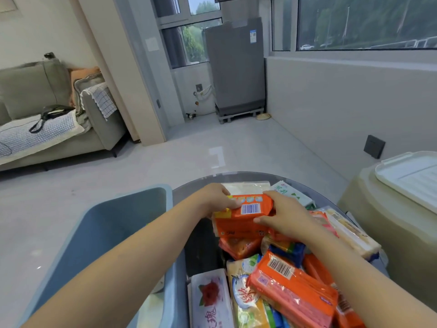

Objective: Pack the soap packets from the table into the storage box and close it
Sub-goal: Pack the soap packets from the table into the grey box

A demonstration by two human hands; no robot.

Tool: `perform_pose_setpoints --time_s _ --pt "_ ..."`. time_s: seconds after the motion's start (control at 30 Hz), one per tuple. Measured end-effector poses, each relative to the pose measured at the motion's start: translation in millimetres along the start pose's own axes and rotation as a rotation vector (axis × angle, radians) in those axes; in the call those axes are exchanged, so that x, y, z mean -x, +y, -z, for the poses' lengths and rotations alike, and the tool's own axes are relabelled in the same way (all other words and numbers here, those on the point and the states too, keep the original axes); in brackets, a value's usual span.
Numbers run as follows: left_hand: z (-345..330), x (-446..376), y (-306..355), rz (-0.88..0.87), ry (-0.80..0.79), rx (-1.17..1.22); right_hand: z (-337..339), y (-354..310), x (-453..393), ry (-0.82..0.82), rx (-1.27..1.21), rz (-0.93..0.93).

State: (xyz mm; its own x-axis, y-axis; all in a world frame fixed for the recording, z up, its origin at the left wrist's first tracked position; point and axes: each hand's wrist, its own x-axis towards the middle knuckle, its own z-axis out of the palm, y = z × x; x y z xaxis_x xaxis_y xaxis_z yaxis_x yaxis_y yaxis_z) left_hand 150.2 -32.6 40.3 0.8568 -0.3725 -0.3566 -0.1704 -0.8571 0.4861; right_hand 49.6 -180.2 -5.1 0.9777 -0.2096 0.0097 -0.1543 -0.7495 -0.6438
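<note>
- Head view: an orange soap packet (246, 210), barcode side up, is held between both hands above a heap of packets on a round glass table (236, 176).
- The left hand (216, 197) is curled over the packet's left end, with the fingertips laid on its top face beside the barcode.
- The right hand (283, 215) is wrapped around the packet's right end, the thumb lying along the near edge and the fingers bent over the top.
- A second orange pack (236, 226) lies directly beneath the held one; whether the two are touching or being lifted together cannot be told.
- Nearer the camera, further soap packets are piled on the table: a large orange packet with a barcode (293, 290), a yellow and blue packet (246, 294) partly under it, and a white packet printed with a red flower (210, 299) at the table's near left edge.
- A white and green packet (290, 194) is seen at the far side of the table, just beyond the right hand, and a long pale yellow pack (354, 235) lies along the right rim.
- A blue storage box (99, 233) stands open just left of the table, its rim close against the table's edge; the left forearm crosses above its opening. Little of its inside can be made out.
- A cream bin with a white lid (406, 176) stands to the right of the table.
- Farther back, a grey sofa (30, 91) is seen at the left and a grey appliance (236, 65) stands by the windows.
</note>
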Motion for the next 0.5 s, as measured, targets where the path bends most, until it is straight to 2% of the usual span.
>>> perform_pose_setpoints --time_s 0.17,0.3,0.4,0.5 --pt "3.9 13.3 -3.5 -0.047 0.059 0.063 0.0 3.0 0.2 0.092 -0.097 0.056" --pt "15.3 33.6 -3.5 -0.106 0.144 0.253 13.1 -3.5 4.9 0.192 -0.302 0.121" --pt "27.1 57.1 -5.1 -0.134 0.158 0.438 24.0 -17.3 13.9 0.284 -0.439 0.184" --pt "39.5 83.2 -7.9 -0.159 0.166 0.523 29.8 -39.0 31.9 0.343 -0.572 0.232"
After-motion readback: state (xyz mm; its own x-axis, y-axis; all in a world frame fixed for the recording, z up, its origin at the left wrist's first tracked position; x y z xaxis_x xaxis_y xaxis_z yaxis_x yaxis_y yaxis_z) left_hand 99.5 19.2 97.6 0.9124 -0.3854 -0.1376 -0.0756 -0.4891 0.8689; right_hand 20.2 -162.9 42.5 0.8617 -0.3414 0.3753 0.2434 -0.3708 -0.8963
